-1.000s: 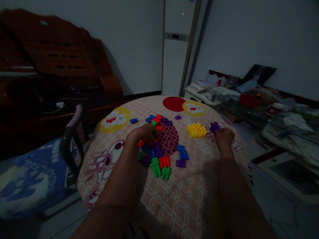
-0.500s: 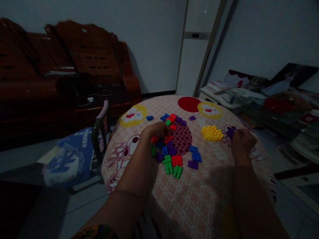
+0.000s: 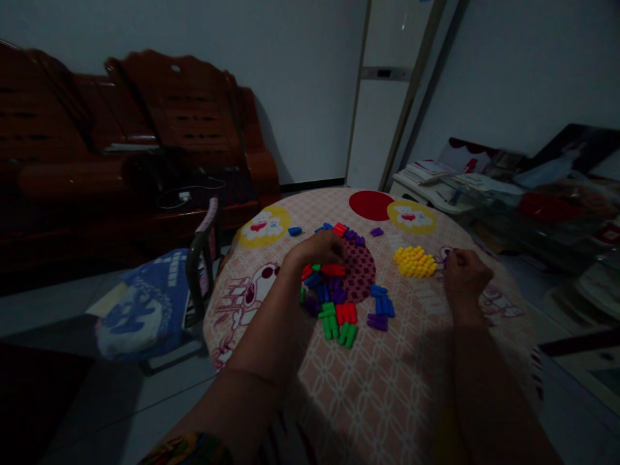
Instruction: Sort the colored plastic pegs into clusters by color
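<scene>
My left hand (image 3: pixel 323 250) reaches over a scattered pile of plastic toy blocks, fingers bent down and closed together; whatever they grip is hidden. Right below it lie red blocks (image 3: pixel 333 270), with blue blocks (image 3: pixel 322 294) and purple ones nearer me. Green blocks (image 3: pixel 329 321) and a red block (image 3: pixel 346 313) form the pile's near end. At the table's right side my right hand (image 3: pixel 467 274) is pinched closed, a bit of purple block (image 3: pixel 446 254) showing at its fingertips. Just left of that hand sits a tight cluster of yellow blocks (image 3: pixel 415 261).
The round table has a patterned cloth (image 3: pixel 378 387). Blue blocks (image 3: pixel 382 302) and a purple block (image 3: pixel 377 321) lie right of the pile. A chair (image 3: pixel 196 271) stands at the left, a wooden sofa (image 3: pixel 184 116) behind, and a cluttered glass table (image 3: pixel 513 206) at the right.
My left hand has risen slightly and moved right and away from me over the pile. My right hand stays by the yellow cluster, with less of the purple block showing. The view has shifted slightly.
</scene>
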Demonstrator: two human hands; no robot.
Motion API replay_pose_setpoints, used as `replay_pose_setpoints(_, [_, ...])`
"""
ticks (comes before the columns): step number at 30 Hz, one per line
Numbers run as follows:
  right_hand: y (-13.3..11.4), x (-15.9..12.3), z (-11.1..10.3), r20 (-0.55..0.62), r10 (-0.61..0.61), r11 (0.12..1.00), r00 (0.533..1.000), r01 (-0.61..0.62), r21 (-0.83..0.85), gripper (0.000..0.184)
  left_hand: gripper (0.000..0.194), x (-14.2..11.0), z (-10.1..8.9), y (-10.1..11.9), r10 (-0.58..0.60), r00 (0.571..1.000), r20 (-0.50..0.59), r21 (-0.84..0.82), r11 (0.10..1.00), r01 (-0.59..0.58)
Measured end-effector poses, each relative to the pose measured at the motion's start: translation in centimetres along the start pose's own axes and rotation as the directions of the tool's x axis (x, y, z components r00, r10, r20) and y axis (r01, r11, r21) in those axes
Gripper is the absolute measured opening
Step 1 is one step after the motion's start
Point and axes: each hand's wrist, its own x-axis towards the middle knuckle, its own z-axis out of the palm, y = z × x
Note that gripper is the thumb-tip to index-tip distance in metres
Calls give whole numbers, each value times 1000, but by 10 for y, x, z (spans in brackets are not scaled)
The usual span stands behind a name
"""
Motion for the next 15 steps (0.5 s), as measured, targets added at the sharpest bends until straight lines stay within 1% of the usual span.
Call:
replay_pose_setpoints(2, [-2, -1, 1, 5, 3, 1000, 1000, -3, 2, 24, 26, -1, 3, 6, 28, 988, 149, 11, 999, -30])
replay_pose_setpoints(3, [-2, -1, 1, 7, 8, 1000, 1000, -8, 4, 24, 31, -1, 6, 9, 21, 979, 204, 35, 999, -29])
replay_pose_setpoints(4, [-2, -1, 1, 6, 15, 1000, 1000, -15, 5, 23, 35, 0, 10, 11, 5, 971, 239, 70, 997, -22])
replay_pose_setpoints(5, [-3, -1, 1, 6, 21, 1000, 1000, -21, 8, 22, 38, 0, 14, 13, -13, 968, 252, 113, 993, -16])
replay_pose_setpoints(9, [-2, -1, 0, 0, 35, 999, 999, -35, 20, 21, 45, 2, 30, 19, -47, 978, 205, 289, 957, -15])
replay_pose_setpoints(13, [-3, -1, -1, -10, 31, 999, 999, -31, 24, 21, 33, 3, 39, 20, -79, 988, 133, 390, 921, 21])
replay_pose_setpoints(15, [-4, -1, -1, -14, 23, 999, 1000, -22, 34, 21, 28, 4, 41, 17, -58, 992, 113, 410, 912, 6])
